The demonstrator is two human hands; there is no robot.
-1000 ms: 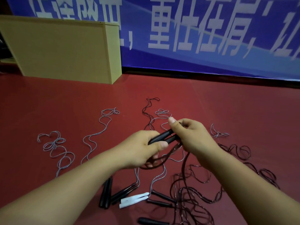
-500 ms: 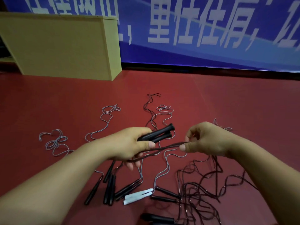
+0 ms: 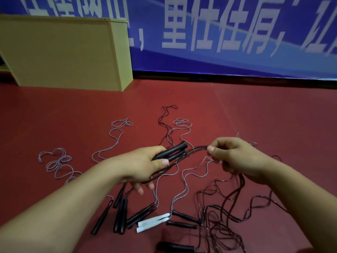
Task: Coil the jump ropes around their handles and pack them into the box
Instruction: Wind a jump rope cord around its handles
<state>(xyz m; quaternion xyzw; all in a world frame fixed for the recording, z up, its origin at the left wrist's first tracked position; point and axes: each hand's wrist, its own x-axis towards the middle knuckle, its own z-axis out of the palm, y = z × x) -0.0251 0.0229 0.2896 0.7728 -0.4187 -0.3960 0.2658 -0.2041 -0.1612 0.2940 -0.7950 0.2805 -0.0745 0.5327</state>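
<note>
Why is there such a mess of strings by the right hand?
The dark rope lies in a tangled heap on the red floor below the right hand, its loops crossing one another, so it looks knotted.

Looks like a sports hall. Red sports flooring [image 3: 237, 106], blue banner [image 3: 237, 57] with large white characters along the wall.

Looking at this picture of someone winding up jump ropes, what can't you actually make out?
- Head view: the box shows only its outer walls, so its inside is hidden.
- The banner lettering is cut off by the top edge.
- The dark rope tangle: single ropes cannot be traced.
- The left hand covers the lower part of the black handles.
</note>
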